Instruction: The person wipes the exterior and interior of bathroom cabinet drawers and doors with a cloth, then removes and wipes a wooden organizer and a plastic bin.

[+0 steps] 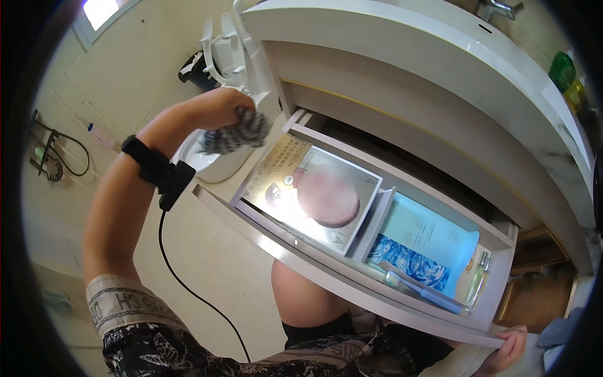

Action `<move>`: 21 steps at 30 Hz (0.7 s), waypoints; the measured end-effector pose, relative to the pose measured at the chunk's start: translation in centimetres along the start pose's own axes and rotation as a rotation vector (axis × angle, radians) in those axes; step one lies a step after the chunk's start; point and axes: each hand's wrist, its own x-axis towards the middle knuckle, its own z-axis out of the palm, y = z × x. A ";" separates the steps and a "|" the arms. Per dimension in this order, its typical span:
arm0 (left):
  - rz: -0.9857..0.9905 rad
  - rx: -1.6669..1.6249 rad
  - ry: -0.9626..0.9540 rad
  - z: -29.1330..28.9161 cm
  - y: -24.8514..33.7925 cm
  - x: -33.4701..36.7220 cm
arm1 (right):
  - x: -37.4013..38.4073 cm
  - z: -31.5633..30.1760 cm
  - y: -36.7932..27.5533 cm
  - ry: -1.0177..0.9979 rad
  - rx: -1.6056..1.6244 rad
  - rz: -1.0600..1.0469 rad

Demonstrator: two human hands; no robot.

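My left hand is closed around a crumpled grey-and-white striped cloth, which hangs above the drawer's far left corner and partly covers the toilet behind. A wide vanity drawer stands pulled out in front of me. My right hand has its fingers curled on the right end of the drawer front. Inside the drawer lie a shiny silver-gold flat box with a round pinkish picture, a light blue package with a darker blue pattern, a blue-handled brush-like item and a slim clear bottle.
A curved white countertop with a faucet overhangs the drawer. Green and yellow bottles stand at its right. The toilet and a black bin are beyond my left arm. A black cable hangs from my wrist strap.
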 end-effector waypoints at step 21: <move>-0.075 -1.136 0.127 18.8 -4.1 -9.2 | -0.8 2.9 3.4 0.329 -0.074 -0.101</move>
